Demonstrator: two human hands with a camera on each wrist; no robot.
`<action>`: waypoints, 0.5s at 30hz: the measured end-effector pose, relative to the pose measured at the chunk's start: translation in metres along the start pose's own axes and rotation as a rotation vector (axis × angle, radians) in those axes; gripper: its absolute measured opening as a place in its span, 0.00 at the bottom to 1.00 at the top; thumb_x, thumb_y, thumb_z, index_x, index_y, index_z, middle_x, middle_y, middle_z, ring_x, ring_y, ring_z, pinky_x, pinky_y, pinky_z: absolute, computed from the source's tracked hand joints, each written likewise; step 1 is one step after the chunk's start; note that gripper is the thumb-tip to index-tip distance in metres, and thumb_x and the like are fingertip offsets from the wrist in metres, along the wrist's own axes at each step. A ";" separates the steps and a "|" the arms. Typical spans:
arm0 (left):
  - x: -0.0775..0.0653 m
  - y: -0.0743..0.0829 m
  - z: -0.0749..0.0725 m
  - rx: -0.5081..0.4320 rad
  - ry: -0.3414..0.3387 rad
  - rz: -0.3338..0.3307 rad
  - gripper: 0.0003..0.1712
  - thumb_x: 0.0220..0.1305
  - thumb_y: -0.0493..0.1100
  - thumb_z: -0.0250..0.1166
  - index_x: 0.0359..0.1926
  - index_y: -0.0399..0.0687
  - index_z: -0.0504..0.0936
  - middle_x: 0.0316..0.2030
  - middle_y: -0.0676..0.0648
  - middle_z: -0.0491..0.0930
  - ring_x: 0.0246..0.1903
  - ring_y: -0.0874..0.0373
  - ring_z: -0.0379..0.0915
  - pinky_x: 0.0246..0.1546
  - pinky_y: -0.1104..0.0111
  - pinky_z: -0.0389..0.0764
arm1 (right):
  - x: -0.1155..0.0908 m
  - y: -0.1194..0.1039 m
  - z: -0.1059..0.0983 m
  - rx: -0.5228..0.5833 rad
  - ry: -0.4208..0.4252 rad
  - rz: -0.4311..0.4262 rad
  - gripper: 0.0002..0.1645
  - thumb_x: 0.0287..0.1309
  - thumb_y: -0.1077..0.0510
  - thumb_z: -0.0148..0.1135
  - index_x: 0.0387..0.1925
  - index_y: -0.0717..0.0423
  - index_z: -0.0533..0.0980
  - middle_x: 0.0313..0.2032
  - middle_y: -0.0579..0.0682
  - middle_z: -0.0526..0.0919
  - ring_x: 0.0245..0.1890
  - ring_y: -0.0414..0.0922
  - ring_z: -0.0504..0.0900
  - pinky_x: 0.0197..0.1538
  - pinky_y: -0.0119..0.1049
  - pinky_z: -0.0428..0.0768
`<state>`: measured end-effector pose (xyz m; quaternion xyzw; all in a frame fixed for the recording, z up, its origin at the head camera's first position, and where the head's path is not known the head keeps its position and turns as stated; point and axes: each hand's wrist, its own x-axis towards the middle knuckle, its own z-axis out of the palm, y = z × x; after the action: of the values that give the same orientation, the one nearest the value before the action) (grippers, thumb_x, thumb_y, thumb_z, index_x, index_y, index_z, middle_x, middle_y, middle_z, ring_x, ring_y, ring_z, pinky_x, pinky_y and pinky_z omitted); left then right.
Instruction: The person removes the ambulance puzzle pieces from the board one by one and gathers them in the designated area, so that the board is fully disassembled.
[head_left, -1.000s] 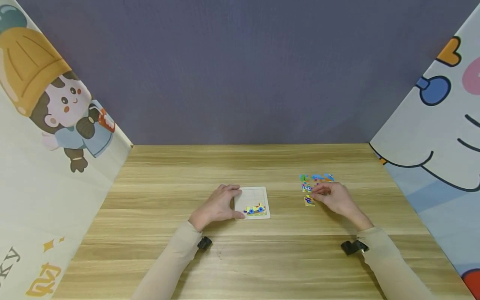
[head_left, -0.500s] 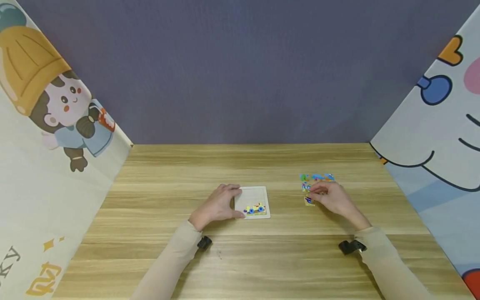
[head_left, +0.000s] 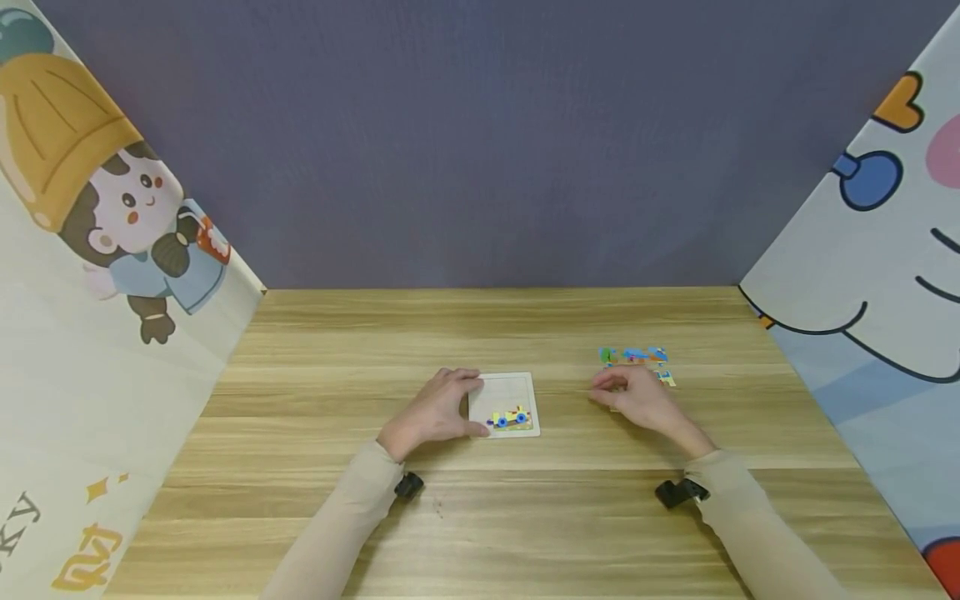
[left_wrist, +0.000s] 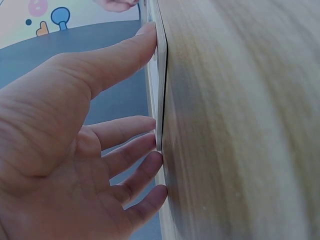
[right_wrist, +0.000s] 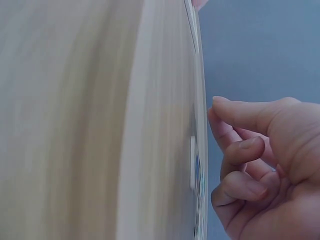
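Note:
A square white puzzle board [head_left: 534,404] lies flat on the table, with a part-built picture of a yellow vehicle [head_left: 512,418] with blue wheels at its lower right. My left hand [head_left: 437,410] holds the board at its left side, thumb and fingers spread along the edge; the left wrist view shows the fingertips against the thin board [left_wrist: 161,75]. My right hand [head_left: 637,396] is over the table just left of the loose pieces, thumb and index tips pressed together, other fingers curled. I cannot tell whether a puzzle piece is hidden between those tips.
Beyond the right hand lie several loose puzzle pieces, among them a green-and-blue piece [head_left: 607,356], a blue-and-orange one [head_left: 658,355] and a yellowish one [head_left: 667,378]. The hand covers others. Printed panels [head_left: 877,275] flank the wooden table [head_left: 315,350], with a dark wall behind.
My right hand has shifted left from over the loose pieces towards the board, uncovering the yellowish piece at the right and covering pieces at the left. Left hand and board have stayed put.

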<state>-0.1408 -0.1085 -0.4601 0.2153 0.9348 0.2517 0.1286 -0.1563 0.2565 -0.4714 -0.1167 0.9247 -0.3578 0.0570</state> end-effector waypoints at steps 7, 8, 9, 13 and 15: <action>0.001 -0.002 0.002 0.011 -0.005 -0.004 0.51 0.56 0.58 0.83 0.75 0.42 0.74 0.80 0.44 0.67 0.79 0.41 0.60 0.82 0.47 0.60 | 0.006 -0.011 0.013 0.031 -0.019 -0.048 0.07 0.65 0.55 0.75 0.42 0.52 0.89 0.41 0.48 0.93 0.43 0.43 0.86 0.44 0.33 0.78; 0.001 -0.002 0.002 0.012 -0.006 -0.003 0.51 0.56 0.58 0.83 0.75 0.41 0.74 0.79 0.44 0.67 0.79 0.41 0.60 0.82 0.47 0.60 | 0.006 -0.012 0.015 0.040 -0.021 -0.051 0.07 0.64 0.56 0.75 0.42 0.52 0.89 0.41 0.48 0.93 0.42 0.43 0.85 0.44 0.32 0.78; 0.001 -0.002 0.002 0.011 -0.004 0.000 0.51 0.55 0.58 0.83 0.75 0.41 0.74 0.79 0.44 0.67 0.78 0.40 0.60 0.82 0.46 0.61 | 0.007 -0.014 0.017 0.051 -0.025 -0.059 0.07 0.64 0.56 0.75 0.42 0.52 0.89 0.41 0.48 0.93 0.42 0.42 0.85 0.43 0.31 0.78; 0.001 -0.002 0.002 0.008 0.003 0.010 0.51 0.55 0.57 0.83 0.74 0.39 0.75 0.79 0.42 0.68 0.78 0.39 0.61 0.81 0.45 0.61 | 0.009 -0.021 0.023 0.066 -0.036 -0.065 0.08 0.63 0.56 0.76 0.42 0.53 0.89 0.40 0.48 0.92 0.39 0.40 0.83 0.42 0.31 0.78; 0.001 -0.002 0.002 0.008 0.004 0.012 0.51 0.54 0.57 0.83 0.74 0.39 0.75 0.79 0.42 0.68 0.78 0.38 0.61 0.81 0.45 0.61 | 0.009 -0.026 0.026 0.062 -0.043 -0.058 0.08 0.62 0.55 0.76 0.42 0.52 0.89 0.40 0.47 0.92 0.37 0.40 0.82 0.41 0.31 0.78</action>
<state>-0.1419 -0.1089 -0.4629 0.2209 0.9347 0.2492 0.1244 -0.1558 0.2190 -0.4735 -0.1491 0.9080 -0.3853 0.0700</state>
